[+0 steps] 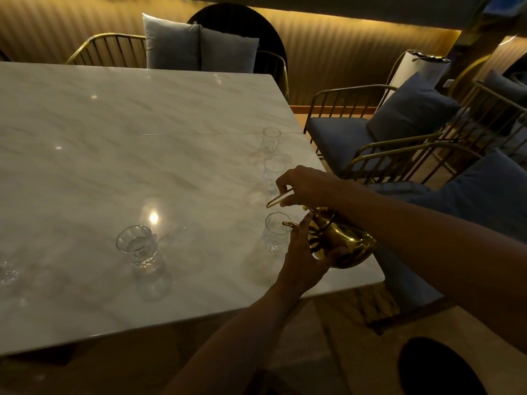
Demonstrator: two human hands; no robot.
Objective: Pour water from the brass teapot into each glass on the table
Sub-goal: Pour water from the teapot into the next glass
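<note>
**At the right edge of the table: teapot tipped over a glass**

Near the table's (pixel 114 115) right front corner, a brass teapot (pixel 342 243) held tilted, spout (pixel 289 224) reaching over the rim of the nearest glass (pixel 275 232). Gripped in 2 places: right hand (pixel 306 185) curled round the thin wire handle (pixel 278 199) from above, left hand (pixel 303 258) cupped against the pot's body, thumb under its belly, fingers (pixel 301 226) up beside the spout. No stream of water discernible in the dim light.

Along the right edge, 3 glasses in a row: the 1 under the spout, a 2nd (pixel 273 173) just behind the right hand and partly hidden by it, a 3rd (pixel 271 139) farther back, close to a seam in the marble. Toward the front edge, well left of the pot, a 4th glass (pixel 138 246) with water in the bottom, beside a bright lamp reflection (pixel 154 217). At the far left edge, only the base of a 5th glass (pixel 8 273), cut off by the frame.

Beyond the table's back edge, a brass-framed chair (pixel 105 49) with 2 grey cushions (pixel 196 48). Off the right edge, more such chairs (pixel 356 132) with blue-grey seats and cushions (pixel 410 109). Behind everything, a ribbed wall (pixel 342 52) lit amber.
</note>
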